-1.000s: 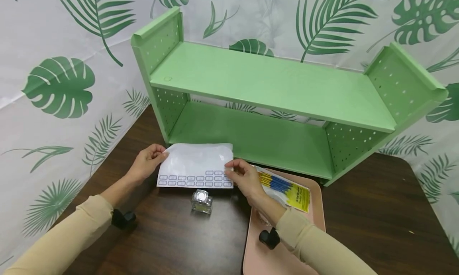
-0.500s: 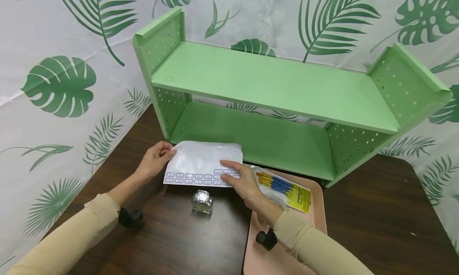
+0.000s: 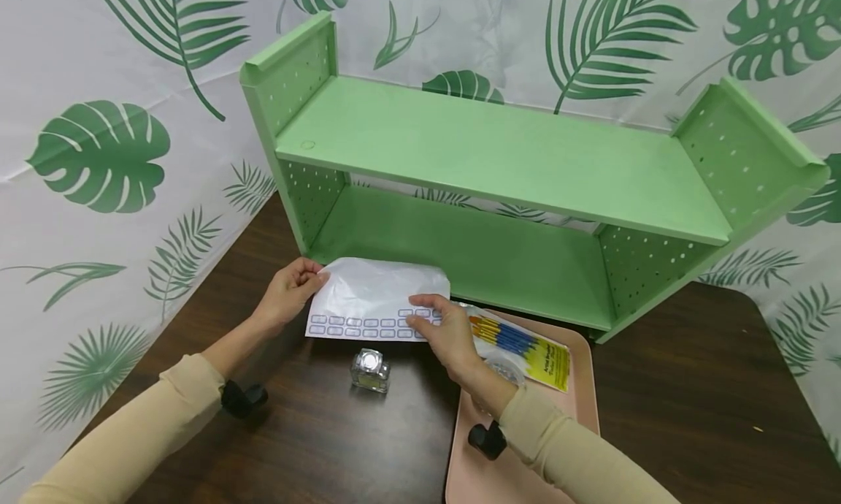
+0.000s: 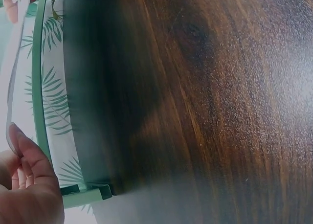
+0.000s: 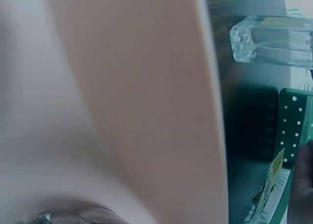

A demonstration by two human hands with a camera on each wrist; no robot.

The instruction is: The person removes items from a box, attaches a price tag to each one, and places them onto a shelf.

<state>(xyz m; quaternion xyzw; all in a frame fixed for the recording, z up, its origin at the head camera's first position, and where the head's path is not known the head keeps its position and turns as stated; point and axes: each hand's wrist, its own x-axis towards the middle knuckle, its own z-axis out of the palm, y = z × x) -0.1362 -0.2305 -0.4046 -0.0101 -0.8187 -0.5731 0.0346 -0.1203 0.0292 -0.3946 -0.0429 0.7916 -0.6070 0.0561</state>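
One sheet [image 3: 371,292], edge in left hand [image 3: 287,294], right hand [image 3: 453,334] near tray edge [image 3: 456,445].

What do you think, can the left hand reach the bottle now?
Probably yes: the bottle looks free from the near side, but the left hand would need to release the sheet it pinches.

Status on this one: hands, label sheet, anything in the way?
Left hand pinches label sheet by its left edge. Right hand over its right side, grip unclear. Sheet raised off dark table. Glass bottle close by, no obvious block.
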